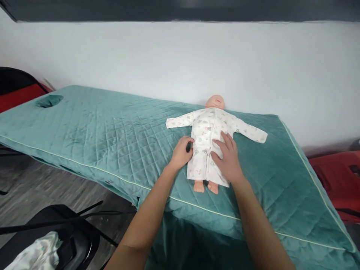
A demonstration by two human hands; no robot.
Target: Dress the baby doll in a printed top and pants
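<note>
— Doll [215, 102]: where is it?
— On its back on the green quilted bed [112, 131], toward the right end. The head is next to the wall [168, 56], the bare feet point at the near edge, and both arms stick straight out.
— What is it in?
— A white printed suit [206, 129] (long sleeves, legs down to the ankles). Only the head and feet show outside it.
— The left hand [181, 152]?
— It is at the suit's edge on the viewer's left, about hip height. Its fingers [188, 141] are curled in, with the tips against the fabric. I cannot tell whether they pinch a fold.
— And the right hand [229, 159]?
— It lies flat on the suit over the belly and thigh, palm down. The fingers [226, 138] are straight and a little spread, not pinching.
— Anything else about the bed?
— There is a hole [49, 101] in its far left end, with the inside in shadow.
— And around it?
— A black chair [75, 240] stands at the lower left on the grey floor [56, 183]. A white cloth [39, 255] lies in its seat (partly cut off by the frame). A red seat [334, 176] stands past the bed's right end.
</note>
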